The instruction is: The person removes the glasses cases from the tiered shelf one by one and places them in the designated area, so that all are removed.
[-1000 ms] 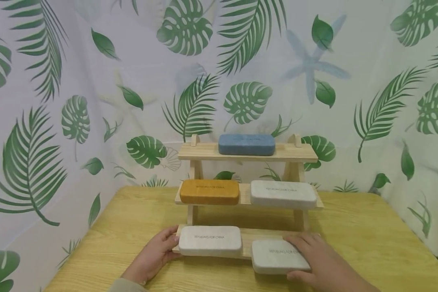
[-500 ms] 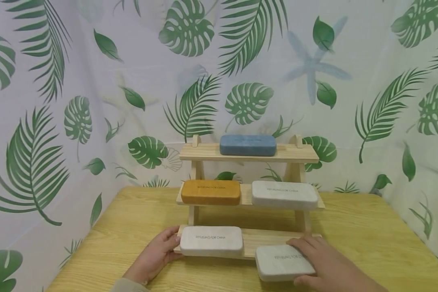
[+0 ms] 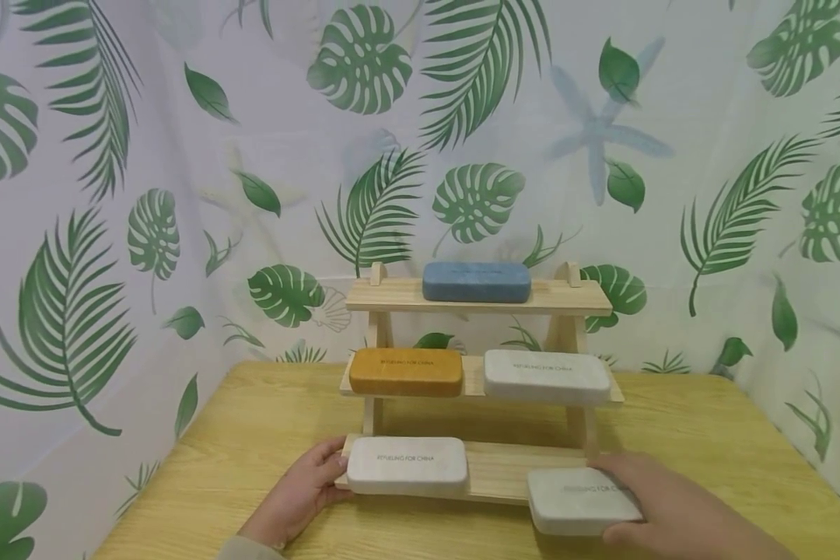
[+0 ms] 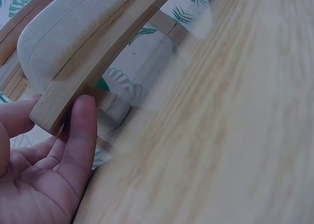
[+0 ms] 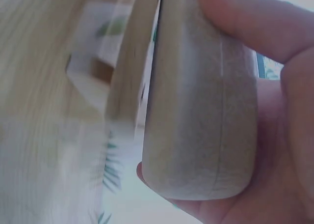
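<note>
My right hand (image 3: 672, 502) grips the right end of a white glasses case (image 3: 577, 509). In the head view the case overlaps the front right of the bottom shelf (image 3: 500, 467) of a three-tier wooden stand. The right wrist view has its rounded end (image 5: 196, 121) between thumb and fingers, close beside the shelf board (image 5: 128, 67). My left hand (image 3: 304, 490) pinches the left end of that shelf, thumb above and fingers below, as the left wrist view shows. Another white glasses case (image 3: 406, 470) lies on the shelf beside it.
On the middle shelf (image 3: 473, 379) lie an orange glasses case (image 3: 406, 372) and a white one (image 3: 546, 376). A blue glasses case (image 3: 476, 281) sits on the top shelf (image 3: 385, 294). The stand is on a wood-grain table (image 3: 203, 459), with a leaf-patterned curtain (image 3: 266, 93) behind.
My right hand has carried the white glasses case rightward, first dipping toward me and then coming along the shelf's right end. My left hand keeps its pinch on the shelf.
</note>
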A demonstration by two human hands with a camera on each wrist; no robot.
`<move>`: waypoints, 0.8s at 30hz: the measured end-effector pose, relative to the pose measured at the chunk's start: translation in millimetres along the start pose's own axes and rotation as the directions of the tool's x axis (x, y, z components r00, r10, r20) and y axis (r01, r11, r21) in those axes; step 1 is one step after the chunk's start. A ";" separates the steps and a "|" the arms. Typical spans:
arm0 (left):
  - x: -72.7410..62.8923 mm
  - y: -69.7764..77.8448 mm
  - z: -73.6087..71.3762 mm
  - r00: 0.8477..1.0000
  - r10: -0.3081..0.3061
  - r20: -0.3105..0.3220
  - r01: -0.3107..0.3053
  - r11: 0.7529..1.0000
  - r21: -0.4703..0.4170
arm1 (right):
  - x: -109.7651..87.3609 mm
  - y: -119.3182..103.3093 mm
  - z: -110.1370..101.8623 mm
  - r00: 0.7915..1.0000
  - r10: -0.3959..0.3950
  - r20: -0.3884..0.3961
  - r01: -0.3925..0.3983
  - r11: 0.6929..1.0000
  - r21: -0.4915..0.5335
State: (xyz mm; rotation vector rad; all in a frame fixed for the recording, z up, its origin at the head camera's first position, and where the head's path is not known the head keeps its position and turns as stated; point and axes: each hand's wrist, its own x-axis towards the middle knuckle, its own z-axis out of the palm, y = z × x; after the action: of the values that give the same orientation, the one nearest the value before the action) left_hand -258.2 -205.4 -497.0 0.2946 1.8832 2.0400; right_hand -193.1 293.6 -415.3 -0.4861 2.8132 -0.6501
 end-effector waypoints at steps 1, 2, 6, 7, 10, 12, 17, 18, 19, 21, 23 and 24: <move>-0.3 0.0 0.0 1.000 0.000 0.001 0.000 1.000 -0.001 | -0.9 2.2 -2.1 1.000 0.008 -0.009 -0.008 1.000 -0.005; -0.5 -0.1 0.0 1.000 0.001 0.003 -0.001 1.000 -0.002 | -1.3 4.8 -3.9 1.000 0.015 -0.017 -0.015 1.000 -0.009; -0.8 0.0 -0.4 1.000 0.004 0.006 -0.004 1.000 -0.005 | -2.4 16.5 -9.3 0.998 0.005 -0.066 -0.009 0.998 -0.058; -0.6 -0.1 -0.5 1.000 0.004 0.005 -0.003 1.000 -0.006 | -2.9 19.5 -10.4 0.996 -0.010 -0.086 0.003 0.997 -0.080; 0.1 -0.1 -0.7 1.000 0.001 0.003 -0.001 1.000 -0.011 | -5.4 29.6 -14.0 0.979 -0.101 -0.175 0.069 0.981 -0.182; 0.6 -0.4 -0.7 1.000 0.000 0.004 0.001 1.000 -0.013 | -8.0 36.3 -16.8 0.960 -0.158 -0.230 0.101 0.965 -0.240; 0.4 -1.3 -1.2 1.000 0.003 0.009 -0.003 1.000 -0.012 | -14.6 50.5 -25.9 0.944 -0.163 -0.288 0.085 0.961 -0.264; 0.2 -1.5 -1.4 1.000 0.004 0.009 -0.003 1.000 -0.011 | -15.7 53.6 -27.3 0.941 -0.161 -0.297 0.081 0.961 -0.265; 0.2 -1.8 -1.6 1.000 0.003 0.009 -0.003 1.000 -0.012 | -16.9 56.7 -28.7 0.939 -0.158 -0.305 0.074 0.961 -0.268; 0.2 -2.4 -2.0 1.000 0.004 0.009 -0.004 1.000 -0.012 | -18.9 62.2 -30.6 0.935 -0.154 -0.319 0.066 0.961 -0.270; 0.4 -3.0 -2.0 1.000 0.005 0.009 -0.005 1.000 -0.010 | -20.3 68.5 -31.8 0.928 -0.160 -0.336 0.065 0.958 -0.278; 0.6 -3.6 -2.1 1.000 0.006 0.009 -0.006 1.000 -0.010 | -20.8 72.0 -32.1 0.926 -0.164 -0.341 0.066 0.958 -0.281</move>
State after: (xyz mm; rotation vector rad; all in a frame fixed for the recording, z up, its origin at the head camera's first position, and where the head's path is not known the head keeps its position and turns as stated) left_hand -259.2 -206.8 -500.9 0.3066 1.8682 2.0486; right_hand -202.1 374.6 -417.2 -0.6431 3.2665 -0.4185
